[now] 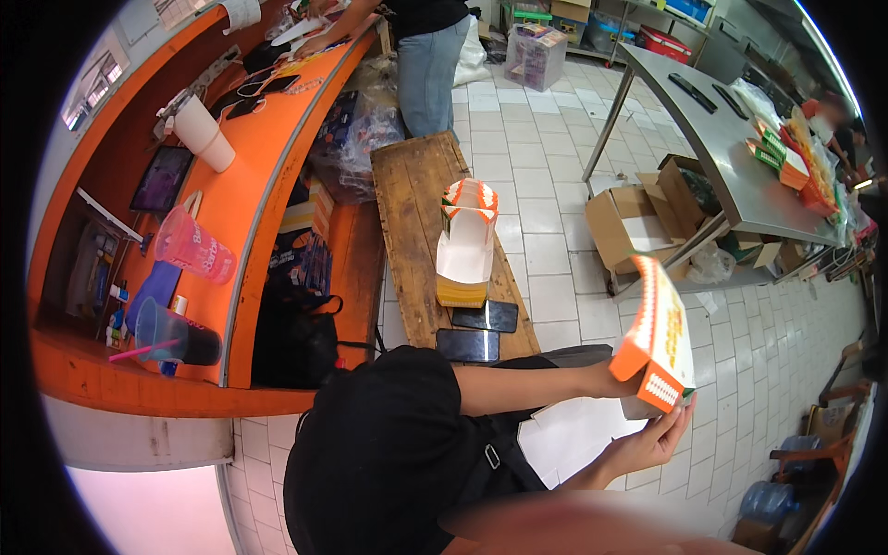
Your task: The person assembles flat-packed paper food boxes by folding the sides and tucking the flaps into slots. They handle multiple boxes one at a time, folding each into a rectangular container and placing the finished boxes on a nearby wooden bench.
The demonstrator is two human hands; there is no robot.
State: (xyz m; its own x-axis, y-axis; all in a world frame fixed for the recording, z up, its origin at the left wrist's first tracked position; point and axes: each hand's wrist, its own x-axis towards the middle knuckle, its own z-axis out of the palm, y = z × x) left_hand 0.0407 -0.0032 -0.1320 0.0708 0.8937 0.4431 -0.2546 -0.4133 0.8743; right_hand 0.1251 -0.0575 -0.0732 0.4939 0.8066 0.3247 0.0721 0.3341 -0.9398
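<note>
An orange, white and yellow food carton (664,347) is held up, tilted, over my lap at the right. My right hand (643,447) grips its lower edge, fingers bent against the cardboard. My left hand (606,379) reaches the carton's near left side; its fingers are hidden by the cardboard. Beneath my hands a white flat cardboard sheet (573,439) lies on my lap. On the wooden bench (407,185) ahead, a row of nested cartons (465,259) of the same orange and white kind lies with open white insides showing.
Two phones (468,345) lie on the bench nearest me. An orange counter (268,139) at the left bears a white tumbler (203,134) and plastic cups (190,245). Another person (430,65) stands beyond the bench. A metal table (675,120) is at the right, near cardboard boxes (629,231).
</note>
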